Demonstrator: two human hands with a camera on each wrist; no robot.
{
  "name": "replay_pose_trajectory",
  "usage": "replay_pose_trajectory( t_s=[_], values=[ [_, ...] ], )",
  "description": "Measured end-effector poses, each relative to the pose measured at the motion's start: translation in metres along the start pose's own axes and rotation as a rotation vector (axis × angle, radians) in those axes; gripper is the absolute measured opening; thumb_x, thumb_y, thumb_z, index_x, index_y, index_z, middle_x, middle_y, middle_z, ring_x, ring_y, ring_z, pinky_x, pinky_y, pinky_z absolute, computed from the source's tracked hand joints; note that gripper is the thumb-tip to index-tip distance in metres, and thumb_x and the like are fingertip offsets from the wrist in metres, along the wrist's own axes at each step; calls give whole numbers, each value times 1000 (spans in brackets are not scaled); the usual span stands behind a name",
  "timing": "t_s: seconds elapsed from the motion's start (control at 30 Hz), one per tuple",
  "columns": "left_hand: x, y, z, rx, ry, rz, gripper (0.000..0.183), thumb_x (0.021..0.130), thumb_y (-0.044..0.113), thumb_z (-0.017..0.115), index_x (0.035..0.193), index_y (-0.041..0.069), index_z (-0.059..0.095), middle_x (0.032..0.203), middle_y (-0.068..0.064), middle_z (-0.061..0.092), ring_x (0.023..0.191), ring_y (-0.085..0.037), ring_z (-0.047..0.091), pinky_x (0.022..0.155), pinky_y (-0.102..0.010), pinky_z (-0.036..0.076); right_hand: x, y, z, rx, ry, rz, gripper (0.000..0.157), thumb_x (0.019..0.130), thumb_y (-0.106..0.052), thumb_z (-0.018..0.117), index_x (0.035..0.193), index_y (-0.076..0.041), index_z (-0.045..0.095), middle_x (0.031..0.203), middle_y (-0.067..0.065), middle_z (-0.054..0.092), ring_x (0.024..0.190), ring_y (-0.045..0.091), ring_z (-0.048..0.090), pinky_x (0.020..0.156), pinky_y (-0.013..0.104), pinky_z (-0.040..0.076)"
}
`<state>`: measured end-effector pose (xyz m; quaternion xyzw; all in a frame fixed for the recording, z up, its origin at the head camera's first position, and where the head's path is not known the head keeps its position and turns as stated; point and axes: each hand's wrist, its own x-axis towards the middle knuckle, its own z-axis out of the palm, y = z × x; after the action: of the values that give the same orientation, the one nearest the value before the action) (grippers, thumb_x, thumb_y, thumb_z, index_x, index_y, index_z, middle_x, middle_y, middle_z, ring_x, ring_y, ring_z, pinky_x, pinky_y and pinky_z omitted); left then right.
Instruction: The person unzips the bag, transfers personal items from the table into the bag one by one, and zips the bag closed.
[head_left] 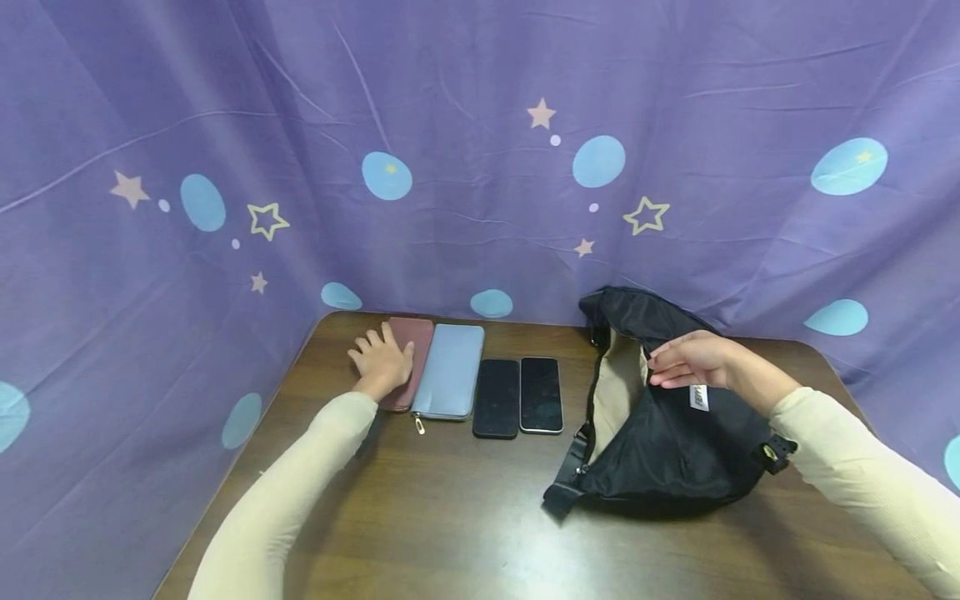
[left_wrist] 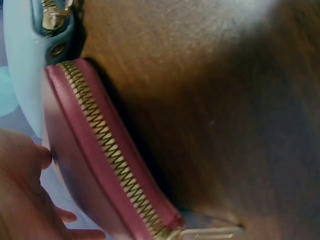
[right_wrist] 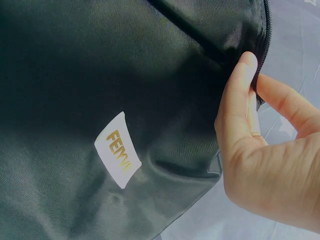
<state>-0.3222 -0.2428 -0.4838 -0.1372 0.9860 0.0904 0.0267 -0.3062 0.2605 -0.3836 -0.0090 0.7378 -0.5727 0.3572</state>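
The black bag (head_left: 675, 454) is lying on the right of the worktop (head_left: 420, 508), its mouth gaping towards the left and its beige lining (head_left: 615, 392) showing. The right hand (head_left: 696, 363) is pinching the bag's zipped edge, thumb on one side and fingers on the other, so that grip is clamped on the bag. Just below it a white label (right_wrist: 118, 150) is sitting on the black cloth, its gold letters catching the light. A dark buckle (head_left: 776, 454) is hanging by the bag's near right corner, close to the pale sleeve (head_left: 847, 467).

Over on the left, the left hand (head_left: 381, 362) is resting at the red wallet (head_left: 418, 367), fingers spreading out past its left edge and the thumb lying across it; that grip is standing apart, closing on nothing. A gold-toothed zip (left_wrist: 107, 142) is running along the red wallet's side. The blue wallet (head_left: 450, 371) is lying just to its right, a zip pull (head_left: 419, 425) dangling at its near left corner. Two phones, a black one (head_left: 497, 398) and a pale-edged one (head_left: 541, 396), are lying side by side between the blue wallet and the bag. Behind everything, a purple curtain (head_left: 465, 100) is hanging, patterned with stars and blue spots.
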Motion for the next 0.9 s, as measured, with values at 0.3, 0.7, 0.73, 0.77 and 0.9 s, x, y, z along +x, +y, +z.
replay_pose_trajectory(
  t_s=[0.3,0.7,0.73,0.77,0.9],
  values=[
    [-2,4,7,8,-34,-10,76,110,45,24,158,-9,3,154,-41,26,144,-58,27,117,-74,21,-3,-1,0,-1,-2,-6,16,100,-1,55,96,-12,67,85,-4,75,81,8,74,80,23,61],
    [3,14,11,-33,-1,-79,75,110,43,35,157,-8,7,147,-41,31,136,-54,36,107,-63,42,-5,-2,2,2,2,-16,16,99,-1,55,96,-12,67,86,-4,76,81,9,74,80,23,61],
    [4,15,10,-39,-3,-93,76,110,43,37,158,-8,8,147,-40,31,135,-54,37,106,-63,43,-5,-2,2,1,1,-17,16,99,-1,56,96,-12,67,86,-4,76,81,9,74,80,23,61],
    [5,15,10,-44,-11,-106,76,109,43,38,158,-7,8,147,-40,31,134,-53,37,105,-64,43,-5,-2,2,3,0,-16,16,99,-1,56,96,-12,67,86,-4,76,81,9,74,80,23,61],
    [11,17,10,-53,-37,-145,79,109,44,42,159,-5,5,149,-38,29,135,-53,36,104,-64,43,-5,0,3,0,-3,-16,15,99,-1,56,96,-12,66,85,-4,76,81,9,74,79,23,62]
  ],
)
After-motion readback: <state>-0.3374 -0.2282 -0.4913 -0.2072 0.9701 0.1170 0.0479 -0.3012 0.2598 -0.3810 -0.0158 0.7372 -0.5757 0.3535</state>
